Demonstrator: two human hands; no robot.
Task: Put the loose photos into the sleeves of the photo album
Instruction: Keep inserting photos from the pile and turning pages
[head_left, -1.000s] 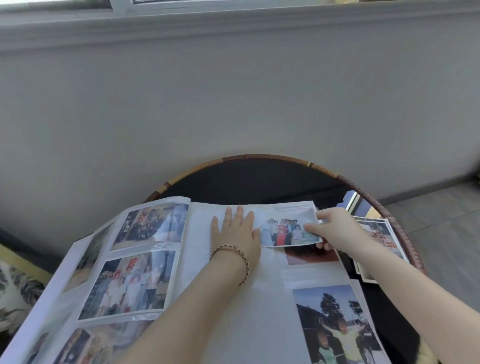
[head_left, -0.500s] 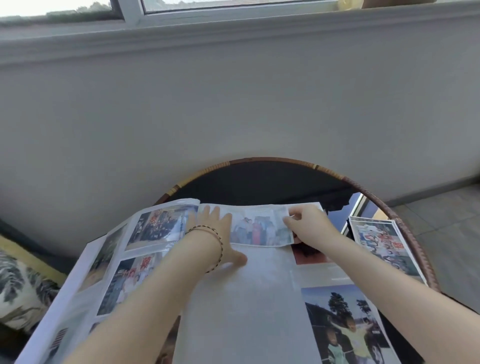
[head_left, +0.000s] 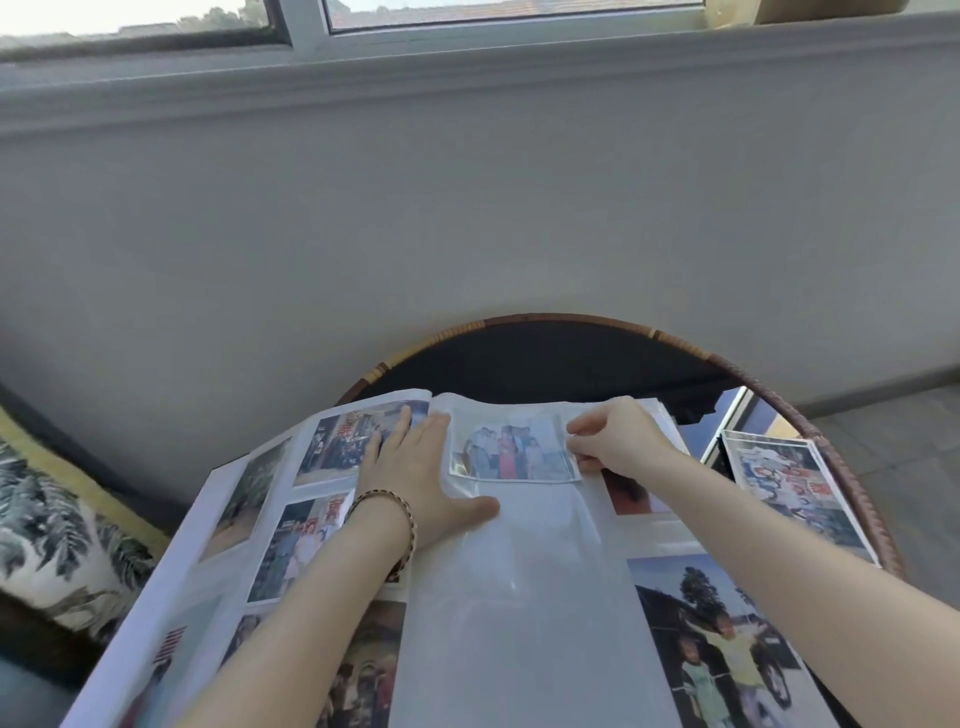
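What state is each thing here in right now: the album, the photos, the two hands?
Album, open, lying on the table.
Group photo, flat at the album's top, right edge pinched.
Left hand, flat, pressing the album beside the photo.
Right hand, pinching the group photo.
Loose photos, stacked on the table, untouched.

We record soft, even daylight entering from the window (head_left: 519, 13) along the top edge, blown out white at its left. Shadows are faint. The clear sleeve (head_left: 519, 571) shows mild glare. Wide-angle distortion bows the sill (head_left: 467, 88). Detail is soft throughout.
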